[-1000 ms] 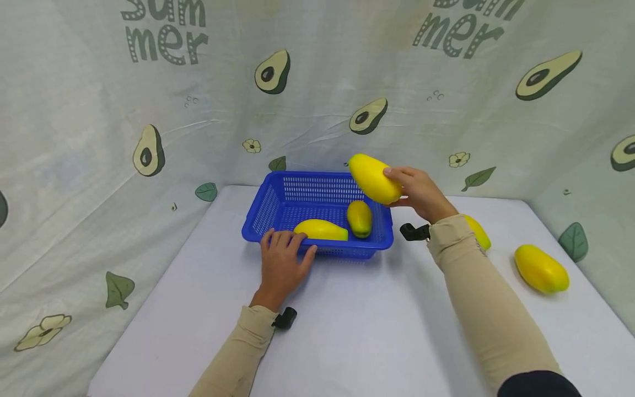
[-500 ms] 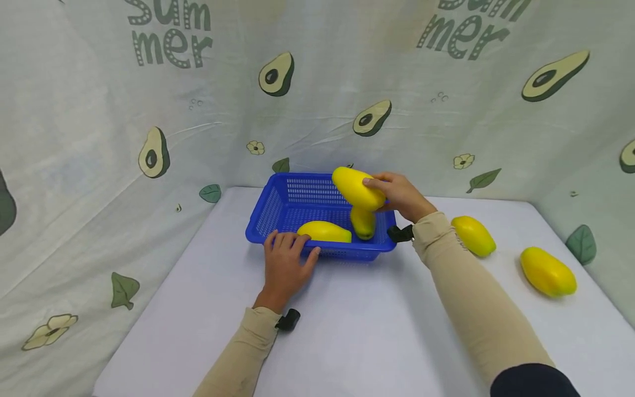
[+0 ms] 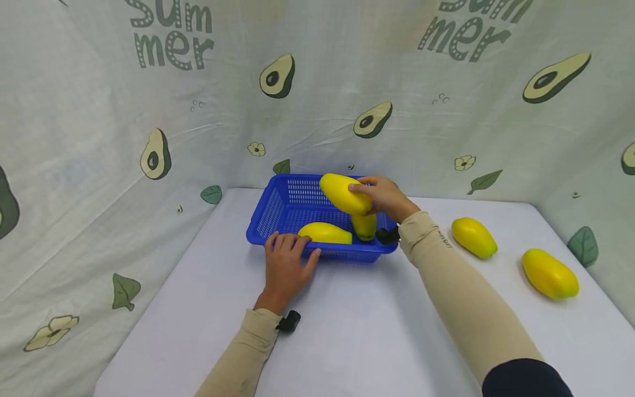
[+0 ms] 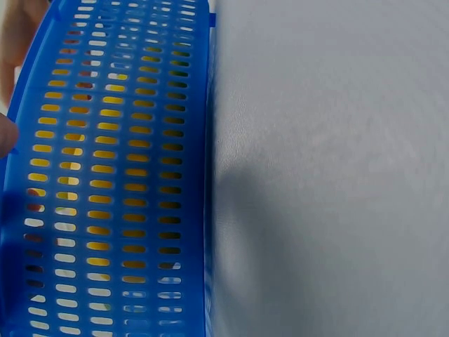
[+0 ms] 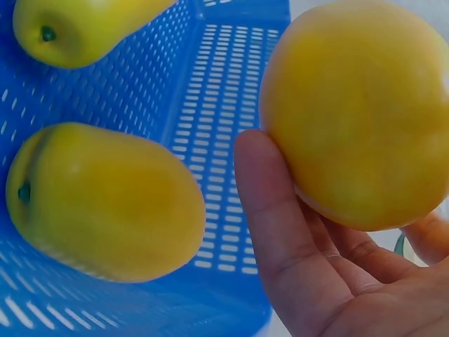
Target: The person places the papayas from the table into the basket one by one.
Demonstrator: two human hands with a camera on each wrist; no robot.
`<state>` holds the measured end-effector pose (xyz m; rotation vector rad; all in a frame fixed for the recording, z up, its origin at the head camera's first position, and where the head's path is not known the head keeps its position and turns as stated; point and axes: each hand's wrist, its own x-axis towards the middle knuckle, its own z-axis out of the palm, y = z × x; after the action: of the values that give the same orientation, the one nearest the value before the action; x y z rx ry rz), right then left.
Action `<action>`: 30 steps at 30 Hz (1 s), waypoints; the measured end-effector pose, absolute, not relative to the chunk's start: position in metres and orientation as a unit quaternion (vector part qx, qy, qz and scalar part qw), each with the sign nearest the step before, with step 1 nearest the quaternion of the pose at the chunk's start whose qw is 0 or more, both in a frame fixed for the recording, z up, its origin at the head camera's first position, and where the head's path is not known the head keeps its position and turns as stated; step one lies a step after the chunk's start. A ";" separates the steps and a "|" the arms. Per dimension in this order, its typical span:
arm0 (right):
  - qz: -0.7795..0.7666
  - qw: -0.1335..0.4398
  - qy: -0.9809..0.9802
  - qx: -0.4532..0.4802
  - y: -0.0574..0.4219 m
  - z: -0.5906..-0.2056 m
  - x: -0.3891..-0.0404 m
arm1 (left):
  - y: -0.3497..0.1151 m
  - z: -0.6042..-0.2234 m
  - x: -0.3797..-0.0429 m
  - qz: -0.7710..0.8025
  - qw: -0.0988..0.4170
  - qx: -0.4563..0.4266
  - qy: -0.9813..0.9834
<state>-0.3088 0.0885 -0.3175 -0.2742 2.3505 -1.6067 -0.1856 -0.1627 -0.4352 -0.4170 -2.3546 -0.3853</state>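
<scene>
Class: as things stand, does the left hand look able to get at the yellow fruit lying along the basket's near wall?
Likely yes: the left hand rests on the blue basket's near rim, close to that yellow fruit, and the way in over the rim looks free.

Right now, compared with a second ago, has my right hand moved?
Yes. In the head view, your right hand has moved left, from mostly right of the blue basket to mostly over its right end, carrying the yellow fruit.
</scene>
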 end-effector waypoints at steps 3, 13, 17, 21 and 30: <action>-0.550 0.139 0.818 -0.096 0.084 -0.317 -0.309 | -0.163 -0.436 -0.184 -0.150 0.354 -0.161 -0.909; -0.551 0.133 0.817 -0.104 0.075 -0.316 -0.310 | -0.164 -0.436 -0.185 -0.148 0.363 -0.161 -0.906; -0.540 0.133 0.823 -0.113 0.074 -0.314 -0.312 | -0.163 -0.436 -0.186 -0.146 0.368 -0.162 -0.904; -0.539 0.134 0.823 -0.115 0.071 -0.310 -0.313 | -0.163 -0.437 -0.186 -0.143 0.375 -0.164 -0.901; -0.569 0.137 0.804 -0.106 0.072 -0.307 -0.312 | -0.163 -0.439 -0.187 -0.143 0.375 -0.166 -0.901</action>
<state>-0.3124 0.0716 -0.3068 -0.3055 2.3273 -1.6469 -0.1870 -0.1633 -0.4393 -0.4238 -2.3062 -0.3671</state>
